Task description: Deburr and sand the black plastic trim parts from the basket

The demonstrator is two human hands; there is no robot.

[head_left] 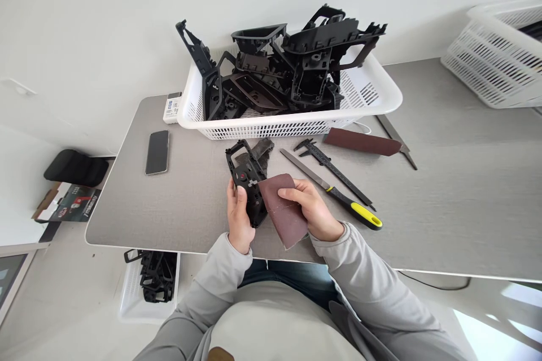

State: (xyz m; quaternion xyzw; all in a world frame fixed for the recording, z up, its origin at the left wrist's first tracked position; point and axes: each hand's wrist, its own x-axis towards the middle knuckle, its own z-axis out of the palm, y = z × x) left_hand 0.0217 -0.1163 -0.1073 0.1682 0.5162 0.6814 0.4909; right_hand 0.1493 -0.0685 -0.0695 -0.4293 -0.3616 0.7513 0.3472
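My left hand (237, 221) grips a black moulded plastic part (249, 194), an open frame with several cut-outs and a small red mark. My right hand (311, 208) is shut on a folded sheet of brown sandpaper (284, 210) and presses its upper edge against the side of that part. The sandpaper hides part of the frame's right side. Just beyond the part lies a crumpled dark grey cloth (254, 153). Nearest my right hand are a yellow-and-black handled file (334, 192) and a steel vernier caliper (332, 169).
A white slotted basket (288, 127) heaped with black plastic parts stands at the far edge of the grey table (444, 192). A phone (157, 152) and a brown sanding strip (362, 141) lie nearby. Another white basket (495, 62) sits right; one holding black parts (131, 299) sits on the floor.
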